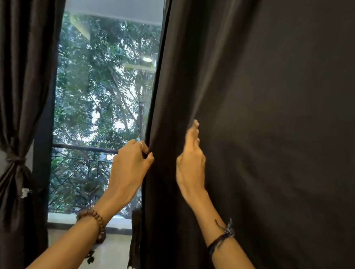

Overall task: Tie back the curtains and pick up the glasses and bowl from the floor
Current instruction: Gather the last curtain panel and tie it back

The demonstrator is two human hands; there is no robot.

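The right curtain point(271, 121) hangs loose and dark, covering the right half of the view and the right part of the window point(105, 84). The left hand point(130, 164) has its grip clenched around this curtain's inner edge, fingers curled over the hem. The right hand point(191, 159) lies just to the right, grip released, its fingers straight and pressed flat against the fabric, which creases at the fingertips. At far left, the left curtain point(17, 75) is gathered and bound by a tie point(15, 160). Outside the glass, a railing point(84, 148) and trees point(104, 73) show.
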